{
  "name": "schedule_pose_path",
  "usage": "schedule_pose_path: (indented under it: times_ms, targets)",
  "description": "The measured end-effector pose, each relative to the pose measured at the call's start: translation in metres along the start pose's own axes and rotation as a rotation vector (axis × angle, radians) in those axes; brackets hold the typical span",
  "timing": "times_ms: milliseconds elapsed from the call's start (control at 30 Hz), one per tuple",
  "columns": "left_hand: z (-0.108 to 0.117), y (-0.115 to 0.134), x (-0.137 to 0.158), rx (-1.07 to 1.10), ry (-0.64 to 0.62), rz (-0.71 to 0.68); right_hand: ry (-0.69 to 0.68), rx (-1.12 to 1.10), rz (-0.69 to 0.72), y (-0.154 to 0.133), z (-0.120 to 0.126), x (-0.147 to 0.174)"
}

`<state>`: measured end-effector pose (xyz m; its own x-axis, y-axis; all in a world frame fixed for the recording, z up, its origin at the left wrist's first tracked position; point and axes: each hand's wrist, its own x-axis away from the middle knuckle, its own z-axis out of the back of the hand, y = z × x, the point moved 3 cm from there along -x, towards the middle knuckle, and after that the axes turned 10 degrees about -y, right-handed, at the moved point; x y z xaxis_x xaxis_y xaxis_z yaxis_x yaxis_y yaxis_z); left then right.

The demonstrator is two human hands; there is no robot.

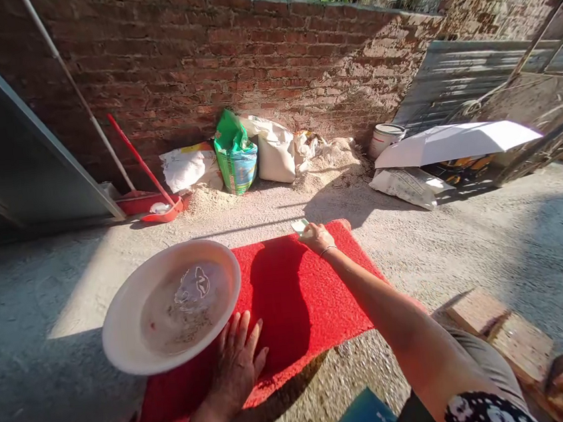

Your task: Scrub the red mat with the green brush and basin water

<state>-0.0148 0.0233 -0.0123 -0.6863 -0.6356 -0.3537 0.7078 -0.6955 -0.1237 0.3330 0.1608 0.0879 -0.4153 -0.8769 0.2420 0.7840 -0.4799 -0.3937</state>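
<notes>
A red mat [281,305] lies spread out in front of me. On its left part stands a wide whitish basin [123,335] holding some cloudy water with dark bits in it. My left hand [237,363] rests flat on the mat beside the basin's rim, fingers stretched. At the mat's far edge my right hand [317,237] grips a small, pale green-white piece [299,226], whose kind I cannot make out. The fingers partly cover it. A dark shadow crosses the mat between both hands.
Beyond the mat stand a green sack [237,162], a white sack [275,154] and a red dustpan [163,212] along a brick wall [265,58]. A white umbrella [455,142] and a bucket [386,137] are at right. Wooden blocks [521,343] lie near my right leg.
</notes>
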Motion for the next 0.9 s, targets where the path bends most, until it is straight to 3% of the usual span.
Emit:
schedule_pose_path:
  times_ms: [133,233,333,500,600,700,833,900]
  targets:
    - [0.002,-0.002,0.002,0.020,-0.016,-0.012,-0.121,0.077,0.292,-0.081,-0.048,-0.006]
    - [0.001,-0.002,0.003,0.031,-0.035,-0.002,-0.145,0.123,0.307,-0.081,-0.046,-0.016]
    - [0.000,-0.001,0.002,0.015,-0.028,0.000,-0.098,0.125,0.153,-0.029,-0.015,-0.028]
    - [-0.001,0.001,0.000,0.023,-0.006,0.023,0.069,0.123,-0.241,0.094,0.063,-0.020]
    - [0.000,0.002,-0.002,0.043,-0.023,0.065,0.119,0.094,-0.343,0.126,0.078,-0.001]
    - [0.001,0.001,-0.003,0.046,-0.027,0.084,0.097,0.040,-0.236,0.106,0.046,0.021]
    - [0.001,-0.001,-0.004,0.029,-0.015,0.067,-0.053,0.025,0.196,0.038,-0.030,0.057]
    - [0.002,-0.002,-0.004,0.027,-0.022,0.072,-0.105,0.072,0.361,0.019,-0.053,0.074]
